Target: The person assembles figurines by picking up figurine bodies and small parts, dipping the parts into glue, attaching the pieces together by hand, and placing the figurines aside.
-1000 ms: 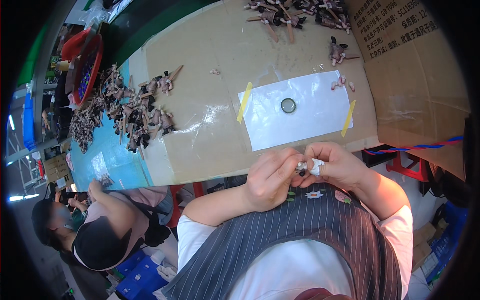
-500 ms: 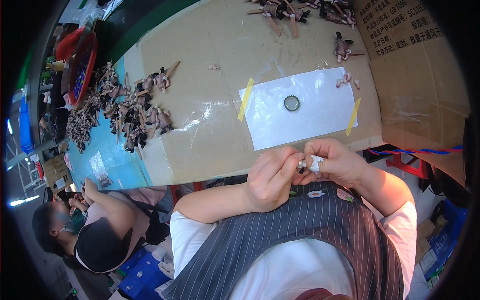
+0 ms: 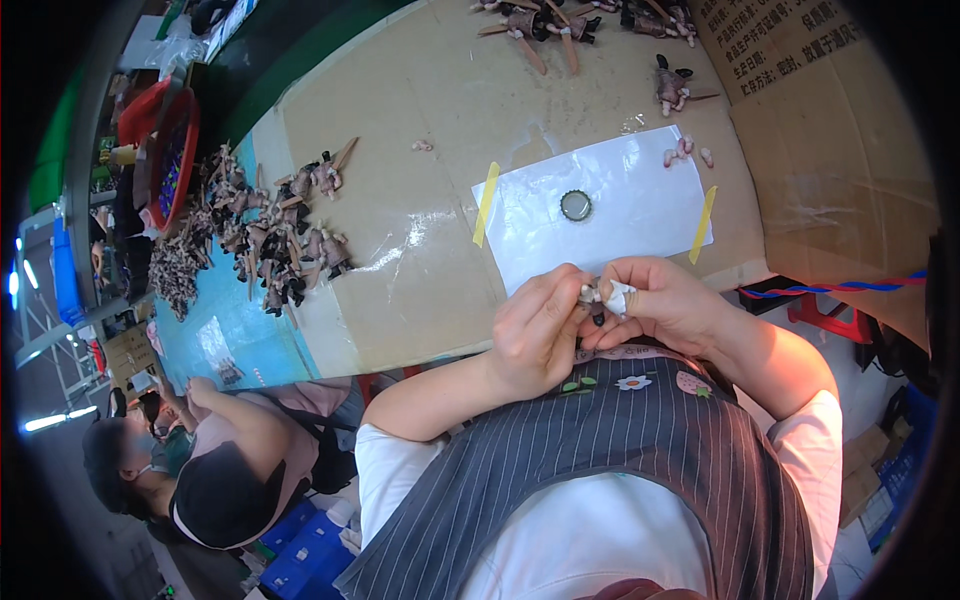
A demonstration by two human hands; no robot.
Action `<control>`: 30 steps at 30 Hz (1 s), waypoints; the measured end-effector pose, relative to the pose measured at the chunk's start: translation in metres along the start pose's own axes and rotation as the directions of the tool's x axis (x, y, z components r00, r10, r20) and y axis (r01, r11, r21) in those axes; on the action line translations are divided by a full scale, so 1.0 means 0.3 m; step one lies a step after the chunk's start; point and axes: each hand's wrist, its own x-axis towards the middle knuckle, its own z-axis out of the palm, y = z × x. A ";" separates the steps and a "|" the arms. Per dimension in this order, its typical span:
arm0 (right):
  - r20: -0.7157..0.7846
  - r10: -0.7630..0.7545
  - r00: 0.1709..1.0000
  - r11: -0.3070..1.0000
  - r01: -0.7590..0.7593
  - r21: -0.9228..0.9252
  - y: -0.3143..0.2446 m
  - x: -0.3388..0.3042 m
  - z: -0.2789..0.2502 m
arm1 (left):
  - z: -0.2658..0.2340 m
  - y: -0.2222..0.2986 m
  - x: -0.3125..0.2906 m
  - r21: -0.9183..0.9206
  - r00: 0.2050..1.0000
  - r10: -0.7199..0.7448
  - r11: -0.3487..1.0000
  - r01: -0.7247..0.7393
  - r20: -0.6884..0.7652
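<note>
Close to my chest, at the near edge of the table, both hands meet around a small figurine piece (image 3: 598,318) with pale and black parts. My left hand (image 3: 538,328) pinches it from the left between thumb and bent fingers. From the right, my right hand (image 3: 665,300) closes on it, its thumb wrapped in a white covering (image 3: 619,297). Fingers hide most of the piece. Just beyond the hands lies a white paper sheet (image 3: 540,250), held by yellow tape strips, with a bottle cap (image 3: 576,206) on it. Small pinkish parts (image 3: 683,150) rest at its far right corner.
Heaps of brown and black figurines (image 3: 270,245) cover the left side; more figurines (image 3: 550,22) lie at the far edge, one (image 3: 672,88) apart. A cardboard box (image 3: 820,140) walls the right. A red basket (image 3: 176,150) stands far left; a co-worker (image 3: 225,450) sits at left.
The view has shifted slightly. My hands have turned a little apart, and more of the figurine piece's pale and black parts shows between them.
</note>
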 end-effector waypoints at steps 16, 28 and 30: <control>0.084 -0.095 0.992 0.990 0.103 -0.101 0.038 -0.025 -0.041 | 0.011 0.044 0.007 0.055 0.996 0.086 0.995 -0.087 0.029; 0.091 -0.249 0.964 0.948 0.262 -0.179 0.047 -0.053 -0.037 | 0.028 0.054 0.018 0.185 0.937 0.345 0.926 -0.330 -0.052; 0.080 -0.250 0.965 0.949 0.261 -0.179 0.046 -0.049 -0.025 | 0.008 0.045 0.017 0.184 0.943 0.331 0.928 -0.323 -0.016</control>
